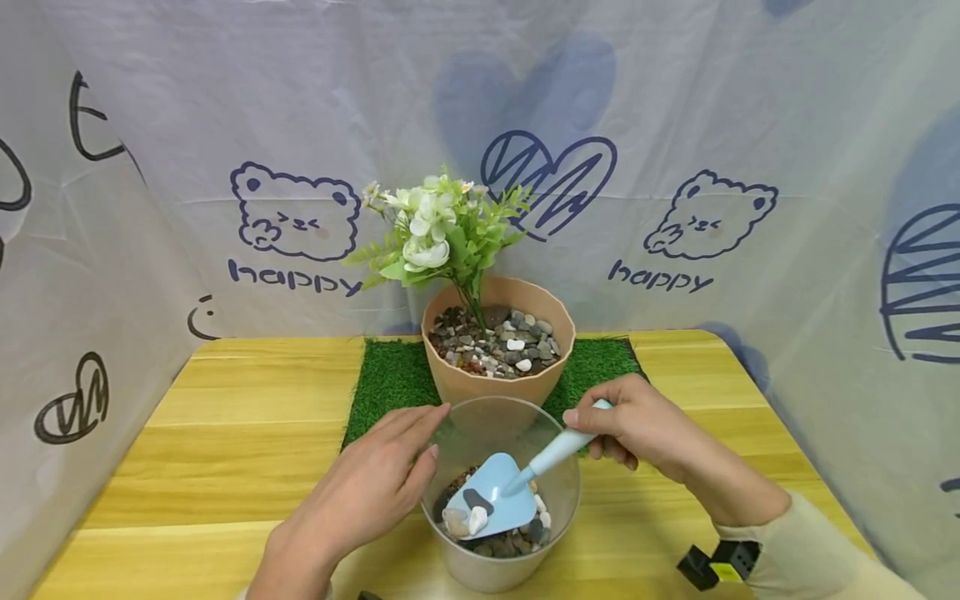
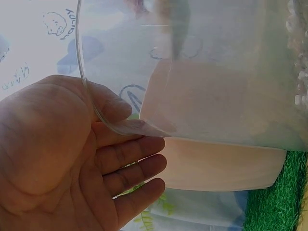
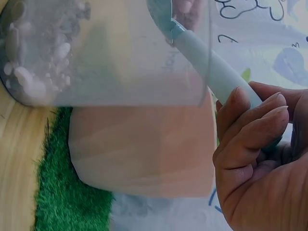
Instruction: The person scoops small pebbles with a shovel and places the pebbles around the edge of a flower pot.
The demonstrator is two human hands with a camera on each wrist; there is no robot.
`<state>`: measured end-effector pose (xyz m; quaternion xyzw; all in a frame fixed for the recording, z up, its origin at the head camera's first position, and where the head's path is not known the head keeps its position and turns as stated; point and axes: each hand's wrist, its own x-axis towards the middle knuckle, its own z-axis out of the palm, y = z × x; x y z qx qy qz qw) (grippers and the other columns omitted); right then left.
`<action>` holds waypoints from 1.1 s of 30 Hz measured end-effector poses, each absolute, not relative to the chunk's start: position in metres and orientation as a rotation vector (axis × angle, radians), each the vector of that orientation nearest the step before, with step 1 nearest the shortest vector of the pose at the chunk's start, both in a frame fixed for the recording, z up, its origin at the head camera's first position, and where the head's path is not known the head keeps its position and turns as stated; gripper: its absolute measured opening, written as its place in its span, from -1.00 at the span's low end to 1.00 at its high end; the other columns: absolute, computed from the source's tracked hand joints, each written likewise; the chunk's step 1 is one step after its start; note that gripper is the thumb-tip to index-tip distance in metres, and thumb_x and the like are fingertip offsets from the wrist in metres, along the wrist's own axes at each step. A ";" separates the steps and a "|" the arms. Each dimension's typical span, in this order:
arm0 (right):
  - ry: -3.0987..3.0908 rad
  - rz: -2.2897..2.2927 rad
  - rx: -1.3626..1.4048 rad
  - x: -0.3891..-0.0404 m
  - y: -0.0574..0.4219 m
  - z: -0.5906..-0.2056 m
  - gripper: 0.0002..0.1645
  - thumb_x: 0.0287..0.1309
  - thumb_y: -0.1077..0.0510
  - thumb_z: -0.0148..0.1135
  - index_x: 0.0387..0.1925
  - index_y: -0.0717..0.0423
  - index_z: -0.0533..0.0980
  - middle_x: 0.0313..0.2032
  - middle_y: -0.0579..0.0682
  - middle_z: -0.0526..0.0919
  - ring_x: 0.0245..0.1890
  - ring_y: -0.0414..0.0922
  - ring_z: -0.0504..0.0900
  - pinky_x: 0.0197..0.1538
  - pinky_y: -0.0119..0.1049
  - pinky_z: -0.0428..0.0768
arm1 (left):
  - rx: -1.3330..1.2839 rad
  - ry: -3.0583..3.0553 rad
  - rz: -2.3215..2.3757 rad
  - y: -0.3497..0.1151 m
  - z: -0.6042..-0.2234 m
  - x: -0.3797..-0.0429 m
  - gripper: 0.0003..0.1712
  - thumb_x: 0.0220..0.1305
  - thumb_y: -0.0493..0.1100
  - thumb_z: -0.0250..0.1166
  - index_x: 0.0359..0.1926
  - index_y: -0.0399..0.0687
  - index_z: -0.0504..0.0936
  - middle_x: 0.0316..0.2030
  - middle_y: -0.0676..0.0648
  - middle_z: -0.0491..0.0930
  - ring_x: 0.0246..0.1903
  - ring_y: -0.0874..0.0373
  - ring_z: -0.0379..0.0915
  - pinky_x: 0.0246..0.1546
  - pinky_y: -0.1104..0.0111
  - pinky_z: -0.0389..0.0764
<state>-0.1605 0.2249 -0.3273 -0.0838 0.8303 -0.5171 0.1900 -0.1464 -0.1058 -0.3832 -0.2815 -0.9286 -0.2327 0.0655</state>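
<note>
A clear plastic bucket (image 1: pixel 570 500) with pebbles (image 1: pixel 510 546) at its bottom stands at the table's near side. At its left rim is my left hand (image 1: pixel 382 475); in the left wrist view the hand (image 2: pixel 82 154) holds the rim, thumb against the wall and fingers extended along it. My right hand (image 1: pixel 637 421) grips the handle of a light blue scoop (image 1: pixel 510 492) between thumb and fingers, which also shows in the right wrist view around the handle (image 3: pixel 216 72). The scoop's blade is tilted inside the bucket, carrying a dark stone (image 1: pixel 477 501) and a couple of pale ones.
Just behind the bucket, a peach flowerpot (image 1: pixel 495 387) filled with pebbles holds white artificial flowers (image 1: pixel 427 225). It stands on a green turf mat (image 1: pixel 390 383). Beneath lies a wooden table (image 1: pixel 247 417), with a printed cloth (image 1: pixel 300 108) hanging around it.
</note>
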 end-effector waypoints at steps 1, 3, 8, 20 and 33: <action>2.337 -1.460 -0.227 -0.160 0.228 -0.326 -0.65 0.42 0.07 0.30 -0.32 0.33 0.67 -0.65 -0.01 0.60 -0.77 -0.25 0.33 -0.71 -0.44 0.31 | -0.849 -2.803 -0.703 -0.105 -0.383 -0.146 -0.40 0.60 -0.04 0.13 0.56 0.00 0.40 0.48 -0.04 0.46 0.47 0.02 0.36 0.49 0.05 0.44; 2.341 -1.475 -0.203 -0.160 0.234 -0.322 -0.65 0.42 0.06 0.29 -0.33 0.32 0.66 -0.65 0.00 0.60 -0.77 -0.25 0.33 -0.71 -0.43 0.32 | -0.847 -2.805 -0.707 -0.105 -0.384 -0.147 -0.40 0.60 -0.04 0.14 0.56 0.00 0.40 0.48 -0.04 0.46 0.47 0.01 0.36 0.50 0.04 0.43; 2.355 -1.538 -0.152 -0.162 0.247 -0.308 -0.63 0.44 0.04 0.27 -0.36 0.29 0.63 -0.63 0.00 0.59 -0.76 -0.24 0.34 -0.70 -0.39 0.35 | -0.845 -2.808 -0.703 -0.106 -0.383 -0.147 -0.39 0.59 -0.04 0.14 0.57 0.01 0.38 0.48 -0.04 0.46 0.47 0.02 0.36 0.50 0.04 0.43; 2.379 -1.833 0.033 -0.184 0.278 -0.278 -0.68 0.52 0.01 0.20 -0.35 0.05 0.68 -0.65 -0.13 0.59 -0.73 -0.30 0.37 -0.67 -0.45 0.42 | -0.859 -2.795 -0.706 -0.105 -0.385 -0.147 -0.39 0.60 -0.03 0.14 0.57 -0.01 0.38 0.48 -0.04 0.45 0.47 0.03 0.36 0.50 0.05 0.42; 2.747 -1.659 0.223 -0.206 0.285 -0.273 -0.39 0.51 -0.12 0.20 0.04 0.45 0.55 -0.62 -0.18 0.62 -0.67 -0.30 0.45 -0.61 -0.39 0.54 | -0.858 -2.784 -0.714 -0.105 -0.385 -0.147 -0.39 0.59 -0.03 0.14 0.56 -0.03 0.39 0.47 -0.04 0.47 0.46 0.02 0.38 0.49 0.04 0.44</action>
